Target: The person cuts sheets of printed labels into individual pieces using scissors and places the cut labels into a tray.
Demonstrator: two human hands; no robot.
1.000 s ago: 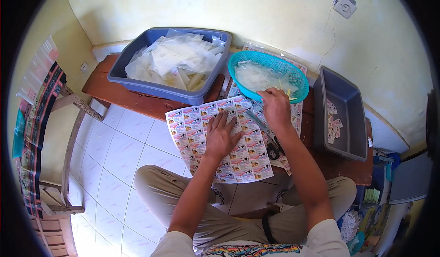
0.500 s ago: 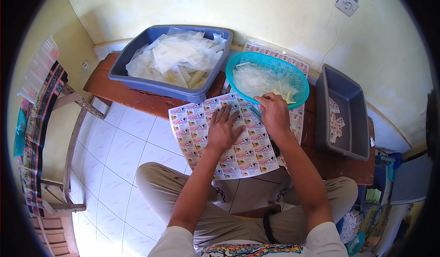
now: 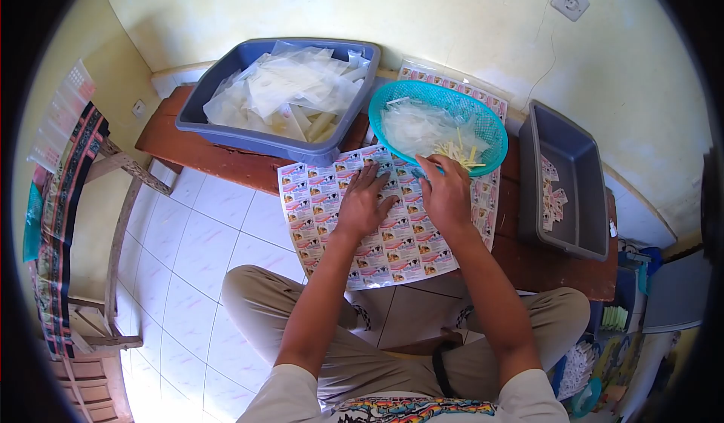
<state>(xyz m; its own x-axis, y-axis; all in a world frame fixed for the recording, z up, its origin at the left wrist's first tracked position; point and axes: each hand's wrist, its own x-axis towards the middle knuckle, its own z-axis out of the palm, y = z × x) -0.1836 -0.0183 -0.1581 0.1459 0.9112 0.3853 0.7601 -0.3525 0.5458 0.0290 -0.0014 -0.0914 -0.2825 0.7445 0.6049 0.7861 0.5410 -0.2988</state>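
Note:
A sheet of printed labels (image 3: 407,249), with rows of small cow pictures, lies in front of me and reaches over the bench's front edge. My left hand (image 3: 363,206) presses flat on it with the fingers spread. My right hand (image 3: 446,193) is over the sheet's right part, by the front rim of a teal plastic basket (image 3: 383,138). Its fingers are bent together; a small teal piece shows by the fingertips, and I cannot make out what it is. In the basket are clear plastic bags (image 3: 422,129) and thin pale yellow strips (image 3: 461,153).
A grey-blue tub (image 3: 260,145) full of clear plastic sheets stands at the back left of the brown bench (image 3: 170,129). Another grey tub (image 3: 530,178) at the right holds cut label pieces (image 3: 552,196). More label sheets (image 3: 486,100) lie beneath the basket.
My right hand has shifted slightly left and down from the basket's rim, uncovering more yellow strips. The label sheet's lower right part has moved slightly. My left hand stays flat on it.

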